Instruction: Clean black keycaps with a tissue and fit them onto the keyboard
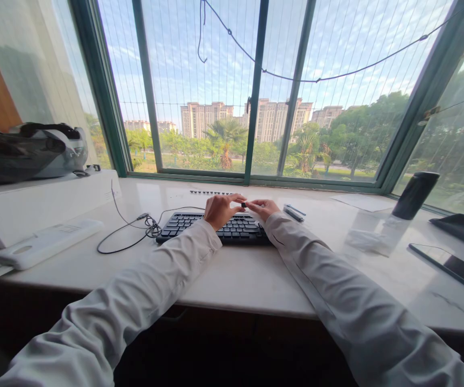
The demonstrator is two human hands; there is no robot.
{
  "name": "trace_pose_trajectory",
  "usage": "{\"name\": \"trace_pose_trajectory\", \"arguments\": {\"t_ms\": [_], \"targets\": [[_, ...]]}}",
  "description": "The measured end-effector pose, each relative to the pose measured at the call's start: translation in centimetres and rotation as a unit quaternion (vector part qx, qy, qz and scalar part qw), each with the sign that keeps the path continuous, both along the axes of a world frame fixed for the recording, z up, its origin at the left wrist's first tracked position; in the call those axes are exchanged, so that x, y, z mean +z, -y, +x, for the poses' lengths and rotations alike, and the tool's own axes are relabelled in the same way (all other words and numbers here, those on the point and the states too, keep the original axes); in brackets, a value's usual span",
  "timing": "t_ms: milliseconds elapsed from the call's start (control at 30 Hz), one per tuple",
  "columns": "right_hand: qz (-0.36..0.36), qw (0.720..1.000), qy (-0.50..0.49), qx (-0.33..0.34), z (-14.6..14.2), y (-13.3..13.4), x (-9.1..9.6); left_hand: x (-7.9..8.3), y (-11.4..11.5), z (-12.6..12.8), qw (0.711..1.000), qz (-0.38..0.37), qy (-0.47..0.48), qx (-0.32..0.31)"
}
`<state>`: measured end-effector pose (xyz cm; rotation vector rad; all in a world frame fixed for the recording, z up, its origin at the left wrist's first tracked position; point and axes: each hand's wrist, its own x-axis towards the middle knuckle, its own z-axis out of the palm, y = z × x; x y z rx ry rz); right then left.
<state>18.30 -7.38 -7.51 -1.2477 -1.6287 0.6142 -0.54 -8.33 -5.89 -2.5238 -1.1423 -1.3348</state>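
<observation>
A black keyboard (200,227) lies on the white marble sill-desk (248,274) below the window. Both my hands hover over its far edge. My left hand (220,209) is curled, and its fingertips pinch a small dark piece, probably a keycap (243,204). My right hand (264,208) meets it from the right, fingers closed on the same piece. A row of small dark keycaps (211,192) lies on the desk just behind the keyboard. White sleeves cover both arms.
The keyboard's cable (135,226) coils to the left. A white power strip (46,242) and a white box with a helmet (50,145) stand at left. A small tool (294,212), a black cylinder (415,194), a paper and a dark tablet (453,266) lie at right.
</observation>
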Motion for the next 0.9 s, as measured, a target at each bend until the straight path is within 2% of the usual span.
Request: {"name": "trace_pose_trajectory", "arguments": {"t_ms": [267, 400, 567, 733, 900], "targets": [[-0.029, 0.999, 0.021, -0.015, -0.1, -0.1, 0.0, 0.0, -0.9, -0.4, 0.998, 0.005, -0.057, -0.017], [-0.028, 0.996, 0.071, -0.042, -0.4, -0.1, -0.2, -0.2, -1.6, -0.6, 0.997, 0.008, -0.075, -0.028], [-0.003, 0.988, 0.104, -0.112, -0.3, -0.3, -0.4, -0.8, -2.4, -1.0, 0.993, -0.041, -0.107, 0.000], [-0.002, 0.985, 0.117, -0.128, -0.3, -0.2, -0.4, -0.9, -2.6, -1.2, 0.981, -0.092, -0.169, 0.014], [0.002, 0.985, 0.121, -0.127, -0.5, -0.1, -0.4, -0.7, -2.6, -1.2, 0.976, -0.112, -0.186, 0.028]]}}
